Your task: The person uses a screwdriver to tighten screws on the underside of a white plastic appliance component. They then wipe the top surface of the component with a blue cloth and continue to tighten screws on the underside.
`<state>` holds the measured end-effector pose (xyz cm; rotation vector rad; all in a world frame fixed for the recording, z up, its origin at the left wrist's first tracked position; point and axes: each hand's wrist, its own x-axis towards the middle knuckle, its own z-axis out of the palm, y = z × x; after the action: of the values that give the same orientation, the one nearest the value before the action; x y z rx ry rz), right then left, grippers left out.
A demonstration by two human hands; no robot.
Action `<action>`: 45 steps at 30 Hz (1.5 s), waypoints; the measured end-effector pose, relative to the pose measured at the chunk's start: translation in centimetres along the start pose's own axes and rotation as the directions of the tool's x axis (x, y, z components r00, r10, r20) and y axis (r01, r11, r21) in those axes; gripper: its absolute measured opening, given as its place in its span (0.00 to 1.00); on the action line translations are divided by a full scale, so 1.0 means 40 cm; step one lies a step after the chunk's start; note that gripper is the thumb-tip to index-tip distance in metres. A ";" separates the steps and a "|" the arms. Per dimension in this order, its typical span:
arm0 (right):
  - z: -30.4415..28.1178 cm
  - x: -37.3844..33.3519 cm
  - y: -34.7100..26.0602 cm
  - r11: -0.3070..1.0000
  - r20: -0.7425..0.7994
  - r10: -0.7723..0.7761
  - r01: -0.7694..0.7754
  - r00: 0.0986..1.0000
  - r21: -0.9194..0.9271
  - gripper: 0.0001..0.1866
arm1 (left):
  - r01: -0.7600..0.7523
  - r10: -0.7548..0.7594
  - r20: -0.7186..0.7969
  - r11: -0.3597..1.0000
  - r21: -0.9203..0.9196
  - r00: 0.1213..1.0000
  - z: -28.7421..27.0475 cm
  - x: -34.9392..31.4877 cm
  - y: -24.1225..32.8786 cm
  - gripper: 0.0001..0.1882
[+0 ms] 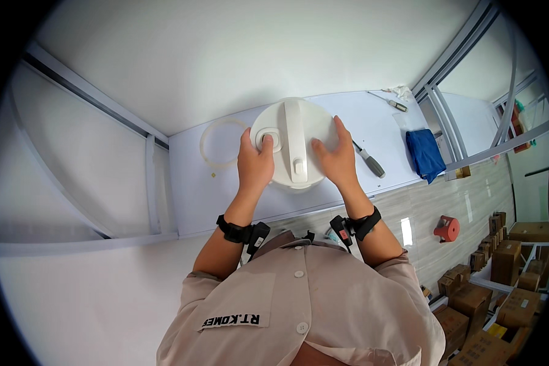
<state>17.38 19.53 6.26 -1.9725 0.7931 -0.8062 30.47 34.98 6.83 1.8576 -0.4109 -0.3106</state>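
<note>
A round white lid (316,122) with a raised bar handle (294,131) across its top is between my two hands over the white table. My left hand (256,163) grips its left side, thumb on a small round-cornered fitting (273,138). On the opposite side my right hand (337,157) has its fingers along the rim and its thumb on the top face. The lid's underside is hidden. A thin pale ring (202,146) lies flat on the table to the left. Just right of my right hand is a screwdriver (375,166) with a dark grey handle.
A second screwdriver (397,105) and a crumpled white cloth (401,92) lie at the far right. Folded blue fabric (425,154) sits at the table's right edge. Metal frame posts (150,183) flank the table. A red stool (447,229) and cardboard boxes (470,302) stand lower right.
</note>
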 end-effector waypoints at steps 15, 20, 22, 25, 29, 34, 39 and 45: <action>0.005 -0.002 0.021 0.999 0.020 -0.034 0.034 0.999 -0.007 0.45 | -0.018 0.024 -0.050 0.993 0.118 0.998 0.012 -0.018 -0.002 0.39; -0.002 -0.003 0.012 1.000 0.052 0.011 -0.013 0.999 0.024 0.45 | -0.026 0.035 -0.070 0.992 0.124 0.997 0.014 -0.019 -0.006 0.38; -0.002 -0.007 0.002 0.999 0.045 0.034 -0.035 0.998 0.027 0.45 | -0.022 0.030 -0.072 0.995 0.100 0.997 0.014 -0.024 -0.001 0.38; 0.001 -0.007 0.000 0.998 0.024 0.040 -0.041 0.999 0.049 0.45 | -0.044 0.054 -0.088 0.992 0.116 0.995 0.016 -0.022 -0.010 0.38; 0.004 -0.006 0.012 0.998 0.022 0.036 -0.037 0.999 0.056 0.44 | -0.035 0.040 -0.082 0.998 0.059 0.996 0.017 -0.023 -0.008 0.37; 0.005 0.000 0.036 0.998 0.046 0.016 -0.019 0.999 0.066 0.44 | -0.041 0.039 -0.069 0.999 -0.023 0.997 0.025 -0.010 -0.051 0.37; 0.004 -0.005 0.024 0.991 0.059 0.052 -0.059 0.997 0.122 0.44 | -0.053 0.047 -0.081 0.996 -0.073 0.996 0.022 -0.019 -0.039 0.35; 0.001 -0.005 0.060 0.955 0.034 0.104 -0.109 0.994 0.276 0.46 | -0.098 0.093 -0.036 0.972 -0.215 0.995 0.003 -0.016 -0.075 0.32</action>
<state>16.76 18.63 4.13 -1.6725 0.7262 -0.7876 30.24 36.03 3.94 1.6222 -0.4302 -0.2552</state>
